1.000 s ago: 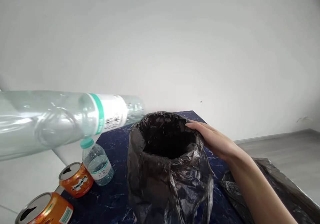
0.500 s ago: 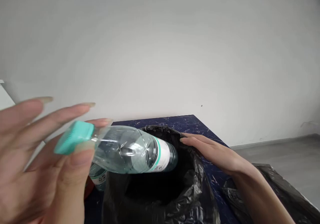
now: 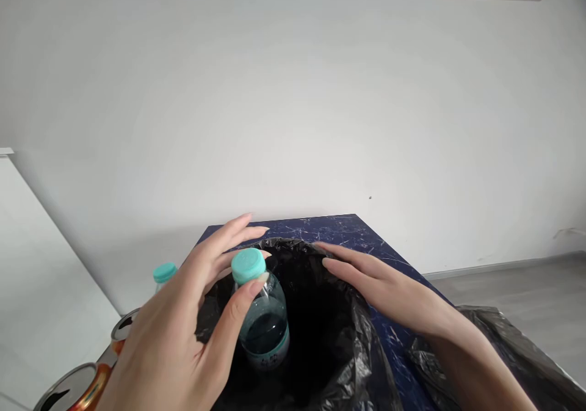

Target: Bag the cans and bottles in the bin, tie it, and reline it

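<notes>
Item one: clear water bottle (image 3: pixel 263 319) with a teal cap, upright in the mouth of the black bin bag (image 3: pixel 329 313), lower half sunk into the dark opening, at about 9 o'clock inside the rim.

My left hand (image 3: pixel 183 344): grip wide open, fingers spread and extended toward 1 o'clock. The thumb tip lies against the bottle's shoulder just under the cap; the other fingers reach past the cap without closing on it. Nothing is clasped.

My right hand (image 3: pixel 389 289): grip open and flat, palm down, fingers together pointing to 9 o'clock. It rests on the bag's rim at the 2 o'clock side, pressing the plastic; it holds nothing.

Bin bag: crinkled black plastic, mouth open upward, standing on the dark blue marbled tabletop (image 3: pixel 339 228).

Second water bottle (image 3: pixel 163 273): only its teal cap and neck show, behind my left hand at 9 o'clock of the bag.

Orange drink can (image 3: pixel 75 389): opened top, at 8 o'clock, bottom-left corner. Another can (image 3: pixel 121 331) peeks out just beyond it, mostly hidden by my left hand.

Loose black plastic sheet (image 3: pixel 508 344): lying at 4 o'clock, under my right forearm.
</notes>
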{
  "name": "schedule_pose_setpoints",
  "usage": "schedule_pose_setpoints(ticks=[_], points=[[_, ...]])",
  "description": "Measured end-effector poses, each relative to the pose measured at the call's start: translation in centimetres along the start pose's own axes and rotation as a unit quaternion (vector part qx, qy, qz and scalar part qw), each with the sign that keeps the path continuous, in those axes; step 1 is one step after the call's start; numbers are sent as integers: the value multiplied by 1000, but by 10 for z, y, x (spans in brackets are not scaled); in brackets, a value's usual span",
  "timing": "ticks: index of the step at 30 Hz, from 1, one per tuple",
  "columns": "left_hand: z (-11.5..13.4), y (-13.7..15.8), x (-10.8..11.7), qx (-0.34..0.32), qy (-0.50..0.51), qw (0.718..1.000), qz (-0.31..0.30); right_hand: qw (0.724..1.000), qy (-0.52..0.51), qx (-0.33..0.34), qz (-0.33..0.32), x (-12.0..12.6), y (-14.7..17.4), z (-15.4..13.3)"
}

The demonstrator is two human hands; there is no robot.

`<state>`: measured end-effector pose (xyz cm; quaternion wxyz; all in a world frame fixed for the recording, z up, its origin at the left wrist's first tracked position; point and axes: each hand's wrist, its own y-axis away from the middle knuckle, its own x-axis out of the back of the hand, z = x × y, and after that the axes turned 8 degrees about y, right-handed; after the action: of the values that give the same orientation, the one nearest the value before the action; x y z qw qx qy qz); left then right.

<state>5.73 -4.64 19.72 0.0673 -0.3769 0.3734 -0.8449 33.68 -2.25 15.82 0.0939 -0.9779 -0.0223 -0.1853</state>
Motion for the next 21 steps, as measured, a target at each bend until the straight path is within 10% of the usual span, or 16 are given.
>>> schedule_pose_setpoints(ticks=[4,10,21], points=[[3,-1,-3,-4,40,999,-8,988,89,66,108,-9,17,-25],[15,3,-7,-20,73,997,-22,986,54,159,-6,-24,38,-57],[9,1,-3,-52,38,997,-44,985,99,139,6,-41,25,-71]])
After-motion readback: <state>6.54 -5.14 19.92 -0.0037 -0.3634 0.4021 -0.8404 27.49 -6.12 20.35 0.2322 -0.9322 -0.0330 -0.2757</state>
